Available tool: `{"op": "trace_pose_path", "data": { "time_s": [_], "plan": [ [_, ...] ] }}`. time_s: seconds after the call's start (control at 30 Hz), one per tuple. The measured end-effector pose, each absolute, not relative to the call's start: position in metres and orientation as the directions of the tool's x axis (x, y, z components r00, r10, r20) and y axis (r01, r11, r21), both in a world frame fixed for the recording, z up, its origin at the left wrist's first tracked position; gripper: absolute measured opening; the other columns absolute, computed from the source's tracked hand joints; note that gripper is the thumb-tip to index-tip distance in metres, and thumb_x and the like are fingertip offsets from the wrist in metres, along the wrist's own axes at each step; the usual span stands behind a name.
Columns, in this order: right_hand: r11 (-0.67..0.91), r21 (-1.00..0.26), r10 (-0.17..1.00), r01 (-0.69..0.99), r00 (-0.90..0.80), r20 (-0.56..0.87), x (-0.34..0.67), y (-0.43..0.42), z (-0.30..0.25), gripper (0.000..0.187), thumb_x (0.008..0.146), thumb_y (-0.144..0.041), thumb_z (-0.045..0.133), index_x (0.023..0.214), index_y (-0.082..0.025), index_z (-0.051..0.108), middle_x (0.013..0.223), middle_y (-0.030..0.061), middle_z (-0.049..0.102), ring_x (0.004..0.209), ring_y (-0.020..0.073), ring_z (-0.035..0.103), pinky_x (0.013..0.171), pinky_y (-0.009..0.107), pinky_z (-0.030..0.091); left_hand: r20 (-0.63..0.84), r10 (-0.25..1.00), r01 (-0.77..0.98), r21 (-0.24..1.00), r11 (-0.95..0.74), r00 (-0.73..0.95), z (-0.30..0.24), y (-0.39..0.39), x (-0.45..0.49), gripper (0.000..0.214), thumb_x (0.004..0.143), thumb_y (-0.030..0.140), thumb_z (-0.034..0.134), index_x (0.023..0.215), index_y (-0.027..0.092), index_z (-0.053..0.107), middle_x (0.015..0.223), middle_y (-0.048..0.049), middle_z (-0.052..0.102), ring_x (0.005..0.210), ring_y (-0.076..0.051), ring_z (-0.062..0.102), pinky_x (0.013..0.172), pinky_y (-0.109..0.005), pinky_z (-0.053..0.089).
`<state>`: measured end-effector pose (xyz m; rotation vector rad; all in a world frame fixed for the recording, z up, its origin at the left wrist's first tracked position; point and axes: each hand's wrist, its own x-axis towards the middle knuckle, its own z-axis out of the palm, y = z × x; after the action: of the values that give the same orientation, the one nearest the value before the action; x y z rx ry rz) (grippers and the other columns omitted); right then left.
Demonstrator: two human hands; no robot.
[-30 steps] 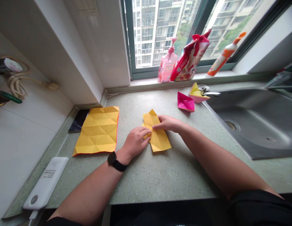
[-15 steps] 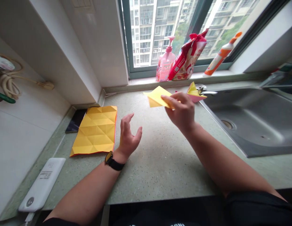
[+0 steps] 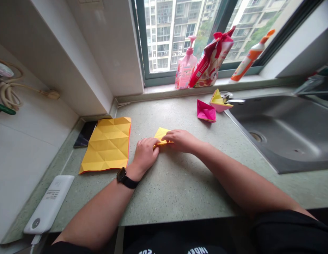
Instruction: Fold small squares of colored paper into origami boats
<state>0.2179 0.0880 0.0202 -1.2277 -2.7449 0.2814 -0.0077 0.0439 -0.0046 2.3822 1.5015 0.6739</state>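
A piece of folded yellow paper [image 3: 161, 133] lies on the counter between my two hands, its pointed upper part showing beyond the fingers. My left hand [image 3: 146, 152], with a black watch on the wrist, pinches the paper's left lower edge between thumb and fingers. From the other side, my right hand [image 3: 183, 140] grips the right part with curled fingers. The paper's lower edge is partly hidden by both hands. Left of my left hand lies a larger creased yellow-orange sheet [image 3: 108, 144] with a red edge.
Near the tap stand a magenta folded paper boat [image 3: 206, 112] and a yellow-and-pink one [image 3: 220, 102]. A steel sink [image 3: 261, 162] is at right. A phone [image 3: 84, 135] and a white power bank [image 3: 49, 204] lie left. A pink pump bottle [image 3: 185, 70] stands on the windowsill.
My right hand has brought the folded yellow paper down and left onto the counter. My left hand has gone from open to pinching its left side. The magenta boat is now uncovered.
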Motion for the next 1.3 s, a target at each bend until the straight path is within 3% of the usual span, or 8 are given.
{"op": "trace_pose_path", "data": {
  "time_s": [0.23,0.43,0.57,0.83,1.0,1.1,1.2,1.3],
  "plan": [
    [0.489,-0.24,0.839,0.839,-0.527,-0.132,0.253,0.1,0.048,0.028,0.092,-0.014,0.068,0.115,-0.025,0.08,0.101,0.006,0.083,0.09,0.0238,0.073,0.072,0.032,0.045,0.257,0.912,0.802,0.44,-0.405,0.32,-0.002,0.044,-0.008,0.021,0.106,0.019,0.058,0.123,0.021,0.072,0.111,-0.0088,0.082,0.103,-0.03,0.075,0.096,-0.046,0.057],
    [0.432,-0.322,0.858,0.842,-0.494,-0.141,0.272,0.111,0.048,0.025,0.092,-0.013,0.068,0.108,-0.025,0.083,0.097,0.0058,0.083,0.085,0.0225,0.074,0.072,0.032,0.047,0.274,0.904,0.806,0.417,-0.419,0.329,-0.004,0.045,-0.011,0.024,0.108,0.02,0.054,0.125,0.022,0.071,0.108,-0.0084,0.082,0.1,-0.028,0.076,0.095,-0.044,0.056],
    [0.431,-0.288,0.863,0.855,-0.484,-0.144,0.276,0.118,0.037,0.025,0.099,-0.018,0.061,0.107,-0.025,0.084,0.101,0.0077,0.083,0.087,0.0234,0.073,0.072,0.033,0.047,0.252,0.915,0.841,0.373,-0.392,0.315,-0.007,0.047,-0.012,0.029,0.11,0.019,0.05,0.128,0.022,0.072,0.102,-0.0085,0.081,0.101,-0.029,0.074,0.097,-0.046,0.054],
    [0.386,-0.234,0.898,0.892,-0.421,-0.125,0.274,0.126,0.019,0.025,0.093,-0.018,0.069,0.111,-0.025,0.084,0.109,0.0091,0.083,0.097,0.027,0.074,0.076,0.034,0.049,0.239,0.921,0.881,0.293,-0.371,0.308,-0.01,0.046,-0.012,0.033,0.111,0.023,0.047,0.133,0.023,0.071,0.096,-0.0092,0.079,0.101,-0.031,0.071,0.103,-0.051,0.05],
    [0.344,-0.233,0.918,0.909,-0.378,-0.12,0.275,0.127,0.015,0.024,0.091,-0.021,0.073,0.112,-0.026,0.084,0.105,0.0088,0.083,0.094,0.0266,0.074,0.073,0.033,0.048,0.31,0.901,0.893,0.236,-0.384,0.305,-0.012,0.046,-0.015,0.041,0.103,0.015,0.054,0.141,0.024,0.067,0.118,-0.0123,0.076,0.115,-0.033,0.068,0.109,-0.054,0.051],
    [0.345,-0.232,0.917,0.909,-0.379,-0.123,0.274,0.126,0.015,0.025,0.091,-0.02,0.073,0.112,-0.026,0.083,0.104,0.0087,0.082,0.093,0.0267,0.074,0.072,0.033,0.047,0.36,0.847,0.86,0.186,-0.476,0.391,-0.009,0.041,-0.012,0.054,0.097,0.004,0.051,0.144,0.026,0.067,0.142,-0.0133,0.068,0.138,-0.034,0.06,0.125,-0.06,0.042],
    [0.345,-0.23,0.916,0.91,-0.38,-0.128,0.273,0.124,0.017,0.026,0.09,-0.018,0.071,0.112,-0.025,0.083,0.104,0.0096,0.082,0.094,0.0272,0.073,0.073,0.034,0.047,0.312,0.778,0.774,0.17,-0.61,0.545,-0.006,0.031,-0.006,0.057,0.097,-0.001,0.045,0.142,0.025,0.068,0.162,-0.01,0.058,0.157,-0.032,0.047,0.136,-0.061,0.03],
    [0.349,-0.225,0.916,0.91,-0.382,-0.125,0.272,0.122,0.02,0.026,0.091,-0.017,0.069,0.112,-0.024,0.083,0.103,0.0091,0.083,0.092,0.0265,0.073,0.072,0.033,0.046,0.224,0.73,0.698,0.215,-0.683,0.645,-0.006,0.023,-0.001,0.053,0.102,0.004,0.045,0.148,0.02,0.064,0.162,-0.0125,0.059,0.158,-0.03,0.048,0.135,-0.058,0.035]
  ]
}}
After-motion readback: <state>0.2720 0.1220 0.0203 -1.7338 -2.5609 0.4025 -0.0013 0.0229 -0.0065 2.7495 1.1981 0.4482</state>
